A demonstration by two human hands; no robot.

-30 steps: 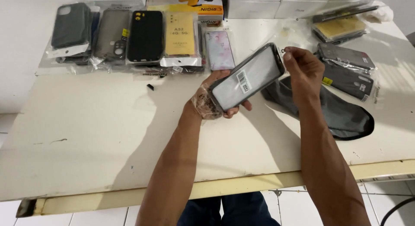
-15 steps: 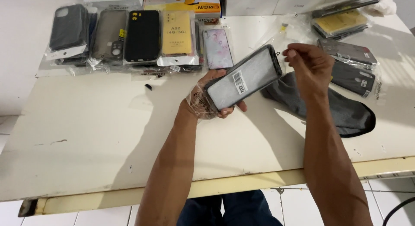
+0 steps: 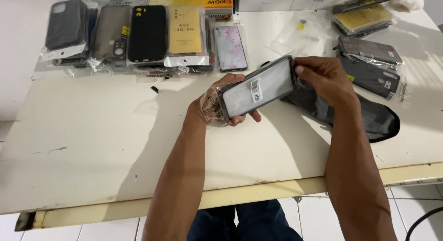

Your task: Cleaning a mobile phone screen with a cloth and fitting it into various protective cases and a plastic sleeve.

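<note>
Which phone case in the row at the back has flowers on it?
The pink floral phone case, last on the right of the row, beside the yellow case. The others are plain black, grey or yellow.

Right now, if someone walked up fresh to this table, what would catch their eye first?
First, the bagged phone case held up at the centre of the view, the left hand gripping its lower end and the right hand pinching its upper end. Next, the row of packaged phone cases along the far edge of the white table, the yellow one standing out. A dark fabric pouch lies under the right wrist.
</note>
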